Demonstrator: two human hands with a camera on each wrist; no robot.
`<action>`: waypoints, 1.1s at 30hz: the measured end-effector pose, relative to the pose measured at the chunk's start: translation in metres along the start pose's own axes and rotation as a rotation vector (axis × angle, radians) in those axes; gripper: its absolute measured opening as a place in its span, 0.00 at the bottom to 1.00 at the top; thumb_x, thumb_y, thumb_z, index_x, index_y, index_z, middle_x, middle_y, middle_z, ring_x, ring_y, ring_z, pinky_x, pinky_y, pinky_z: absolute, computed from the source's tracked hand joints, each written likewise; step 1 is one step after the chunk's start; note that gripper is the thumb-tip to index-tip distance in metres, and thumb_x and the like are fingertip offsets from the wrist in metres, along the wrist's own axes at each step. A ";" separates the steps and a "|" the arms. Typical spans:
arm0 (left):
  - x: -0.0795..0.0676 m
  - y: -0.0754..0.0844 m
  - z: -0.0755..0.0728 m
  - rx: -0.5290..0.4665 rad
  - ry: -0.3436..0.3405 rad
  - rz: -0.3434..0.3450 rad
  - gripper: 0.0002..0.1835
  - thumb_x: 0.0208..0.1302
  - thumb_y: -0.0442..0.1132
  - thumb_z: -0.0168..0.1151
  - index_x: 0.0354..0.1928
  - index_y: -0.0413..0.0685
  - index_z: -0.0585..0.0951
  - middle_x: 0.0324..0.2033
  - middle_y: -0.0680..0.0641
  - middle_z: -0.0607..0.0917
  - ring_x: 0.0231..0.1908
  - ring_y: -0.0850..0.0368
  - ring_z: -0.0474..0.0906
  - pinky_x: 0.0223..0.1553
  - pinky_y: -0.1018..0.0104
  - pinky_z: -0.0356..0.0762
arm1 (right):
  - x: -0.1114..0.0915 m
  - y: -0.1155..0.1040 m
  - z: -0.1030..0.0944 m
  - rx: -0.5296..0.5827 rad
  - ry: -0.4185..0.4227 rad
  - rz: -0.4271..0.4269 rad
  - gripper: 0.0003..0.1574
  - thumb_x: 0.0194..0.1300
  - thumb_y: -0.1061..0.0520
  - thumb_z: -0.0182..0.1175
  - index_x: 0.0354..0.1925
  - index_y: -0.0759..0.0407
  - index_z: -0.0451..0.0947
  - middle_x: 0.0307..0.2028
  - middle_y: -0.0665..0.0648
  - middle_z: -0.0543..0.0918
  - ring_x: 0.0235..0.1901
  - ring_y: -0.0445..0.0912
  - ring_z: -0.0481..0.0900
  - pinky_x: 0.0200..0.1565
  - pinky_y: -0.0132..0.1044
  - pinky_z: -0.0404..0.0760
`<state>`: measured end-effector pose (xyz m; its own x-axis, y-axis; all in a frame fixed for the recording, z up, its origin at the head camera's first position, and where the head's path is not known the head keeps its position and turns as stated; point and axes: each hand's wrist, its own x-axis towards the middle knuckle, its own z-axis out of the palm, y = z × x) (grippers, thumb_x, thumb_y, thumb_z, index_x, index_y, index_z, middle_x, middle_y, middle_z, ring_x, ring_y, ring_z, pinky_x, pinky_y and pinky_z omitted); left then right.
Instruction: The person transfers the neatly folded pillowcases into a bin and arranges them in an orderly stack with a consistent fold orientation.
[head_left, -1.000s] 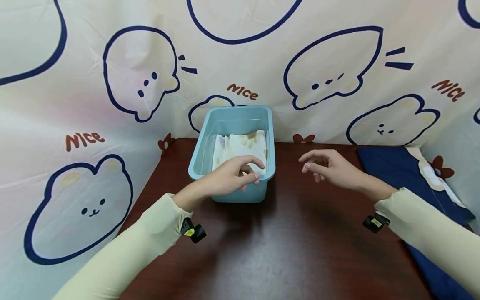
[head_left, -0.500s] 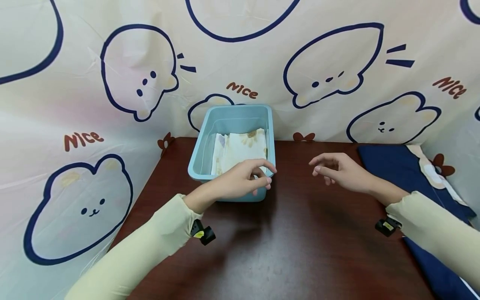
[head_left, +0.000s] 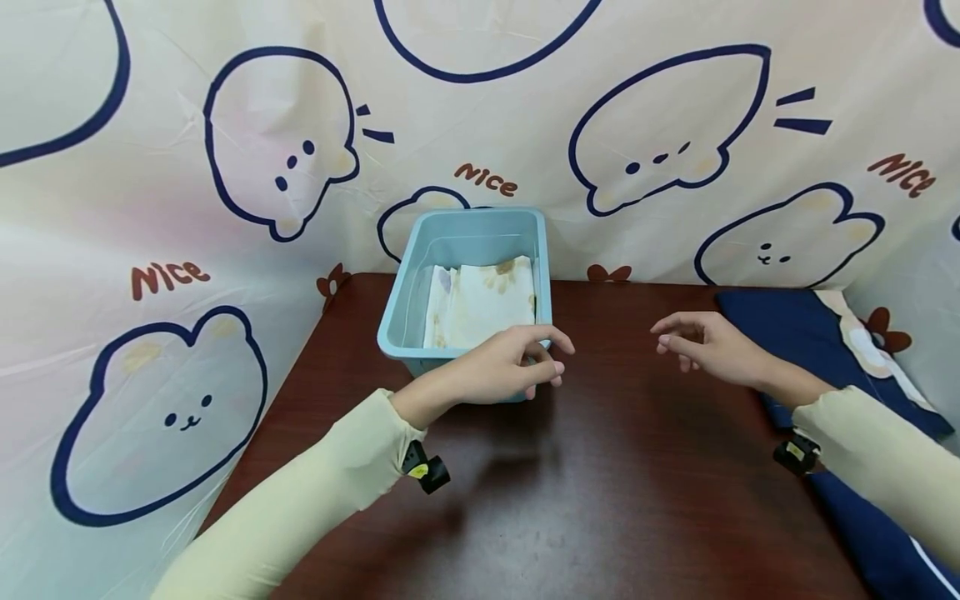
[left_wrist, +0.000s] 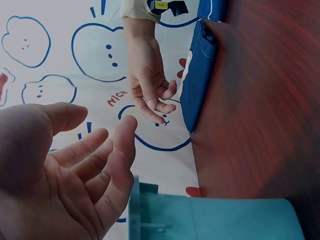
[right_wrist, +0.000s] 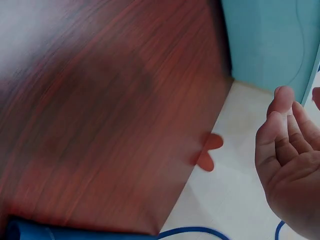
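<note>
In the head view my left hand [head_left: 504,363] hovers at the near right corner of a light blue plastic bin [head_left: 408,308], its fingers loosely bent around nothing. Inside the bin lies a folded white cloth [head_left: 491,300] with pale yellow and brown marks. My right hand [head_left: 716,346] hangs over the table to the right of the bin, relaxed, its fingers holding nothing. Close beyond it is a dark blue folded cloth [head_left: 780,329]. The left wrist view shows both the left hand [left_wrist: 75,175] and the right hand [left_wrist: 147,72] with bare palms and loose fingers.
The dark red wooden table [head_left: 585,500] reaches back to a white curtain [head_left: 480,125] printed with cartoon bears. Along the table's right side run the dark blue fabric and a white patterned piece [head_left: 862,342] at its edge. The bin stands near the back edge.
Both hands have moved to the right: the left from over the bin's front to its right corner, the right toward the dark blue cloth. The bin and its cloth have stayed put.
</note>
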<state>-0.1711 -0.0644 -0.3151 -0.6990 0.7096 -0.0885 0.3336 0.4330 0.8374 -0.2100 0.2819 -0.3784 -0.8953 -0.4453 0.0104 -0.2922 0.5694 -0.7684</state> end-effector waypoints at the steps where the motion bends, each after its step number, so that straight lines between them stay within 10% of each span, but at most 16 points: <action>1: 0.000 0.000 0.001 -0.002 -0.003 -0.003 0.14 0.76 0.37 0.54 0.60 0.47 0.75 0.38 0.47 0.88 0.25 0.55 0.78 0.31 0.67 0.78 | 0.000 0.003 -0.001 -0.009 0.004 0.005 0.16 0.78 0.58 0.52 0.57 0.66 0.77 0.39 0.59 0.86 0.24 0.46 0.79 0.28 0.36 0.81; 16: 0.009 -0.002 0.022 -0.002 -0.052 -0.004 0.14 0.76 0.38 0.54 0.60 0.49 0.76 0.38 0.49 0.88 0.28 0.45 0.81 0.28 0.69 0.75 | -0.013 0.032 -0.013 -0.110 0.015 0.073 0.17 0.78 0.59 0.52 0.57 0.68 0.76 0.43 0.68 0.86 0.24 0.44 0.79 0.25 0.36 0.79; 33: 0.019 -0.012 0.042 -0.029 -0.110 -0.027 0.14 0.77 0.39 0.55 0.60 0.51 0.76 0.38 0.52 0.87 0.24 0.58 0.79 0.26 0.69 0.75 | -0.031 0.059 -0.028 -0.321 -0.029 0.206 0.23 0.77 0.53 0.55 0.59 0.71 0.75 0.47 0.68 0.85 0.25 0.46 0.80 0.26 0.36 0.77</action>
<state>-0.1618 -0.0322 -0.3493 -0.6333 0.7553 -0.1688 0.2959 0.4379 0.8489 -0.2084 0.3485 -0.4058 -0.9377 -0.3155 -0.1455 -0.2012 0.8345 -0.5129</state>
